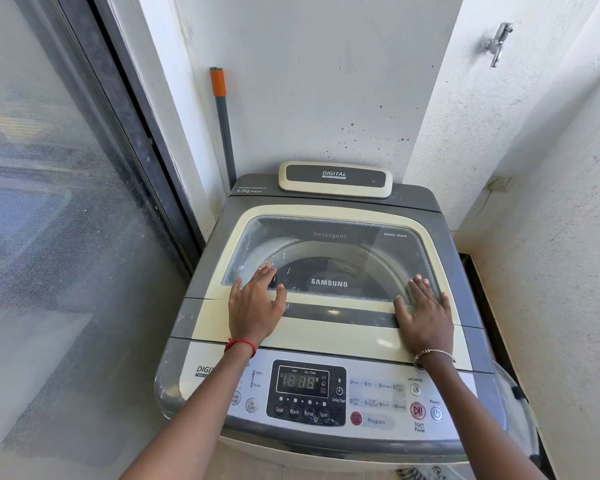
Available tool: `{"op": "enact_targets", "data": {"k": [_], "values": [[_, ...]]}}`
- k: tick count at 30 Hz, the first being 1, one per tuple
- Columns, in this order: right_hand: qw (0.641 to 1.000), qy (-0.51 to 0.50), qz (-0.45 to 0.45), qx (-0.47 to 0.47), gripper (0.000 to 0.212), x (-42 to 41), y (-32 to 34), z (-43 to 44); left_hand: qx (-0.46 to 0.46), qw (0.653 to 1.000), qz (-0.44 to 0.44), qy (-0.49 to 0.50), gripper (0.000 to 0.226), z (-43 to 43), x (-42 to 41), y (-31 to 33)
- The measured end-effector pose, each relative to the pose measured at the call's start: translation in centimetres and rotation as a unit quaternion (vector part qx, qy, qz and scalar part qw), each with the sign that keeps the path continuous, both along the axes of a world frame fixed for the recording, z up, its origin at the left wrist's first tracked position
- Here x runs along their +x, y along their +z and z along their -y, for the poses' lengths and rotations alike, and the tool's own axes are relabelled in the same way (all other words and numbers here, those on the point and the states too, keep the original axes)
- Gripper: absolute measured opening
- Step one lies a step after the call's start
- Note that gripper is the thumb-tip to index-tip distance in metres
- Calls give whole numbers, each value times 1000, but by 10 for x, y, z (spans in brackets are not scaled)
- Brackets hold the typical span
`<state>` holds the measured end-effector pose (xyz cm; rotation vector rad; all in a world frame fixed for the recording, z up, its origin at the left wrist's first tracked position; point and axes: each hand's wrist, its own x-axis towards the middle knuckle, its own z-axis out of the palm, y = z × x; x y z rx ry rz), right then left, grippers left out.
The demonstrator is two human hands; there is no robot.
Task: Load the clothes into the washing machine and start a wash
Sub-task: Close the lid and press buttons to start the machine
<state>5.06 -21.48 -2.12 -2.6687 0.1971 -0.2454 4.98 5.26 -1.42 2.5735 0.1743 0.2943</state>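
The washing machine (430, 209) stands at 12 o'clock before me, glass lid (329, 237) down flat; whether clothes lie beneath I cannot tell. To seat the lid well I judge I should press evenly on both front corners, then reach the power button (437, 414) at 5 o'clock. My arms stretch forward, left hand (253, 310) at the lid's 8 o'clock, right hand (426, 317) at 4 o'clock, palms down, fingers straight, grasping nothing.

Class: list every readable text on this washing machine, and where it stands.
"DIGITAL": rear panel
"6.2kg": rear deck
"Detergent": lid
"Safety Glass": lid
"SAMSUNG": lid
"Soak Wash Rinse Spin": control panel
"Program": control panel
"Start Pause": control panel
"Power": control panel
Small option labels: too small
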Motion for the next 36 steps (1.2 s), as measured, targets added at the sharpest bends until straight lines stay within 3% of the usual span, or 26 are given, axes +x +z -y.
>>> {"op": "enact_targets", "data": {"k": [5, 15, 21, 36], "values": [[1000, 0, 2, -4, 77, 0, -1, 0, -1, 1000, -1, 0, 58, 0, 0, 0], [1000, -7, 2, 17, 68, -1, 0, -1, -3, 1000, 1, 1, 59, 0, -1, 2], [1000, -7, 3, 12, 87, -1, 0, -1, -3, 1000, 0, 0, 59, 0, -1, 2], [1000, -3, 4, 20, 88, -2, 1, -1, 0, 1000, -3, -4, 60, 0, -1, 4]]}}
